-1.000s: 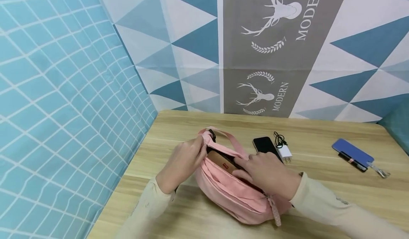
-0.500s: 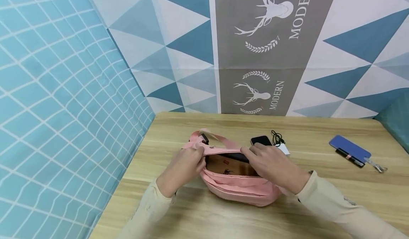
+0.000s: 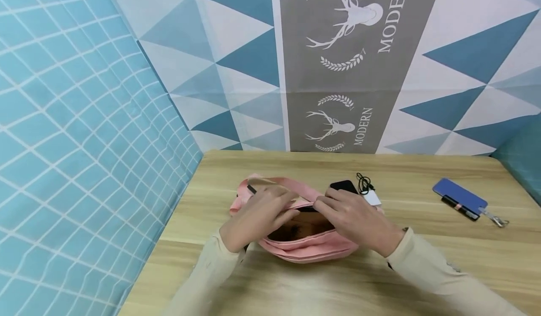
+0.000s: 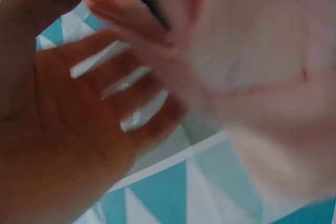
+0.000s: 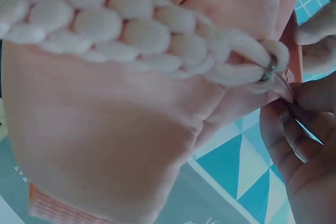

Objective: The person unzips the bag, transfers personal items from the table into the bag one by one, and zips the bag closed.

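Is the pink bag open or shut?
Open. In the head view, the pink bag has a gaping mouth, and something brown shows inside.

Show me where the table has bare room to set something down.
One free patch of table lies between the white adapter and the blue flat item. Another is in front of the pink bag, between the two sleeves. It is crowded behind the right hand, where black phone, cable and adapter sit close together.

"MODERN" [image 3: 362, 127], above it cut-off "MODER" [image 3: 393, 18], on grey wall panel [image 3: 344, 83]
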Available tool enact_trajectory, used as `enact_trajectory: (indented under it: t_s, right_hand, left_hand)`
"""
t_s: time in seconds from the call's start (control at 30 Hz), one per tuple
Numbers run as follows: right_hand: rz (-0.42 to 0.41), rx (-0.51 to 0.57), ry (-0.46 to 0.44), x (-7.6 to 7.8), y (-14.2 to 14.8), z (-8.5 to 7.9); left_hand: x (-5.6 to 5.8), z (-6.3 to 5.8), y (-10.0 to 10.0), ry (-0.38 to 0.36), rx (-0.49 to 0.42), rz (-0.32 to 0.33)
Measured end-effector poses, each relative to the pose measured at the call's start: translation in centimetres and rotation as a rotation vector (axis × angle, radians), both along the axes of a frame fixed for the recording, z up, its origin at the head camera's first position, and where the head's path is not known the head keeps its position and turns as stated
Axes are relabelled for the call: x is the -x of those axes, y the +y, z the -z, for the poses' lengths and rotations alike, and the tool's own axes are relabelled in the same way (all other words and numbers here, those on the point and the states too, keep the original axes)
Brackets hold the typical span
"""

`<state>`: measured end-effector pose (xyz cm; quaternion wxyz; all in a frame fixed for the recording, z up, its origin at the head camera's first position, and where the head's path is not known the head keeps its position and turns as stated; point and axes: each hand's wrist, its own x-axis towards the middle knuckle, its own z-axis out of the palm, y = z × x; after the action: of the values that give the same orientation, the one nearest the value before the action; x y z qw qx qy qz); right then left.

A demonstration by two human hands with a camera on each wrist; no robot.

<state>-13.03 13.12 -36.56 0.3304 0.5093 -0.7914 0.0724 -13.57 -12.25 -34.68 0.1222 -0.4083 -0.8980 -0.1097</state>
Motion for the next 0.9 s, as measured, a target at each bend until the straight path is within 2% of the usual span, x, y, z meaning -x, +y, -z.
enact_trajectory:
  t_s: [0.13, 0.33, 0.57, 0.7, 0.9]
  right_hand:
    - [0.011, 0.038, -0.036, -0.6, -0.2, 0.8]
    - [0.018, 0.147, -0.123, -1.8, 0.2, 1.2]
    - [0.019, 0.233, -0.267, -2.3, 2.1, 1.0]
    - [0.109, 0.254, -0.371, -2.1, 4.5, 1.1]
    - [0.335, 0.247, -0.539, -0.6, 8.6, 1.1]
  left_hand:
    - [0.6, 0.3, 0.2, -0.08, 0.03, 0.028]
    - [0.9, 0.5, 0.4, -0.05, 0.003, 0.028]
    - [0.8, 0.5, 0.5, -0.022, -0.013, 0.023]
    - [0.9, 0.3, 0.3, -0.051, -0.042, 0.037]
    - [1.2, 0.0, 0.2, -0.113, -0.051, 0.042]
